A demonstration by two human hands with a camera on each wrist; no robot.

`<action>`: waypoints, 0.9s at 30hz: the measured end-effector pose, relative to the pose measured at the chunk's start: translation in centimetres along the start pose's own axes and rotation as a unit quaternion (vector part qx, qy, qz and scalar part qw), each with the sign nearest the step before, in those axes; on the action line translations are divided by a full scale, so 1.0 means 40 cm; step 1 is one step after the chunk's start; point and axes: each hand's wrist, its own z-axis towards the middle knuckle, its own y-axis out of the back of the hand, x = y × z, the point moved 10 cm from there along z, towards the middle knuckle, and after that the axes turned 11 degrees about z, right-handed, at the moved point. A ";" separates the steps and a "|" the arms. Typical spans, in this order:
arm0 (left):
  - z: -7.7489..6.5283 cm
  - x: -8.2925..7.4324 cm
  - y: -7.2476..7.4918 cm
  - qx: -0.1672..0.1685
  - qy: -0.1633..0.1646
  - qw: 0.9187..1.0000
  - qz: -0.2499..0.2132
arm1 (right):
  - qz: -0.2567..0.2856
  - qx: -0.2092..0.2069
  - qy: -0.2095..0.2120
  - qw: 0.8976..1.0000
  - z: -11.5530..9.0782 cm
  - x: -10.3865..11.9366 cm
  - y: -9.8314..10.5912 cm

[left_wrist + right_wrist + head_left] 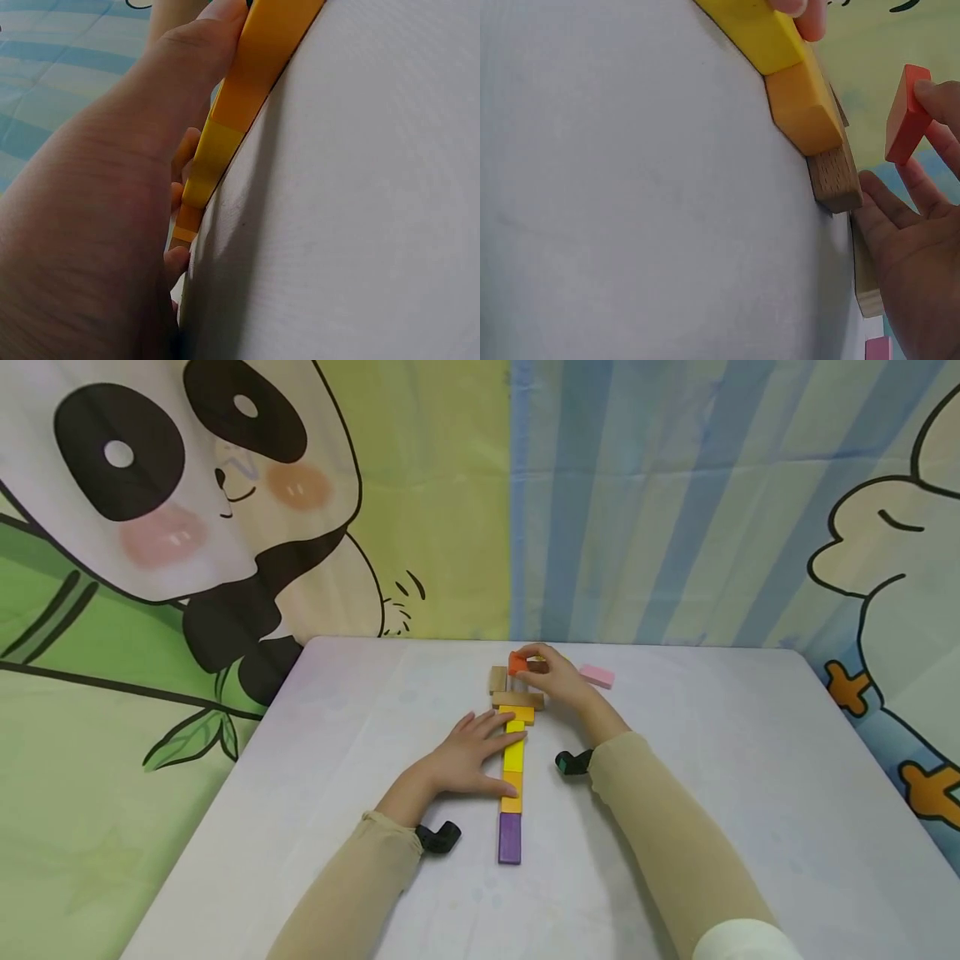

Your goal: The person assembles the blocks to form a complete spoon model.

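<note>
My right hand (558,677) pinches an orange-red block (907,116) between thumb and fingers, above the far end of a row of blocks. Spread over the row, my left hand (468,756) touches it with nearly straight fingers and thumb. The row holds a purple block (509,843) nearest me, then an orange-yellow block (512,805), a yellow block (514,758) and a crosswise yellow-orange block (527,715). Beyond lies a crosswise wooden block (517,700), with another wooden block (497,679) past its left end. My right hand partly hides a light block.
A pink block (597,675) lies to the right of my right hand, near the table's far edge. The white table (720,760) meets a printed cloth backdrop (435,485). Black wrist devices (439,838) sit on both wrists.
</note>
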 end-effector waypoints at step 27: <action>0.002 -0.001 0.003 -0.003 -0.001 1.000 0.002 | -0.158 -0.012 -0.002 0.987 -0.046 -0.063 0.097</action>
